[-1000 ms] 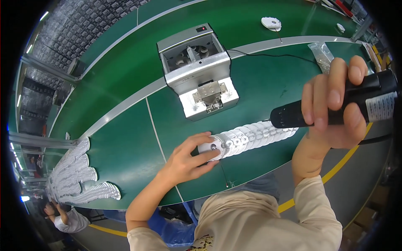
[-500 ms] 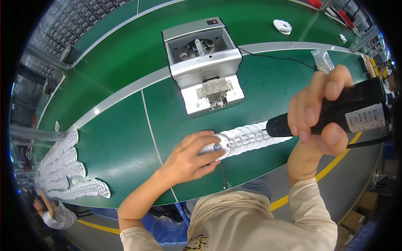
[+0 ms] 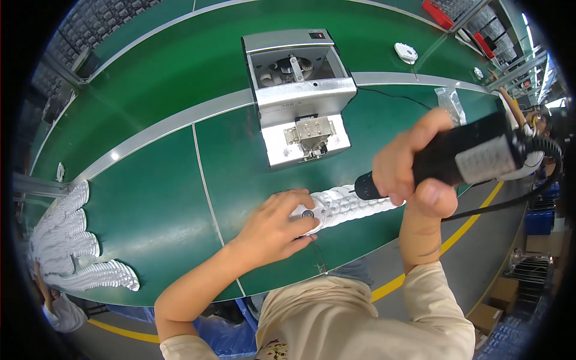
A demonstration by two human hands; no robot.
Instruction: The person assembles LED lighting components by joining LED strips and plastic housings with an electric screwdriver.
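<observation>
My right hand (image 3: 414,165) is wrapped round a black corded electric screwdriver (image 3: 465,153). The tool lies nearly level, its bit pointing left above a row of overlapping white round plastic housings (image 3: 354,207) on the green bench. At the left end of that row, my left hand (image 3: 279,219) has its fingers closed round the end housing (image 3: 309,214), which has a dark round spot in its middle. A thin dark wire hangs from this end toward the bench's near edge. Whether the bit touches anything is hard to tell.
Beyond my hands stands a silver screw feeder (image 3: 306,102) with an open top. Many stacked white housings (image 3: 66,246) lie at the far left. A clear plastic bag (image 3: 450,105) and a loose white housing (image 3: 406,53) sit toward the back right. Other people are partly visible at both sides.
My right hand has brought the screwdriver left, closer to my left hand. My left hand keeps its grip on the end housing. The whole view has shifted slightly.
</observation>
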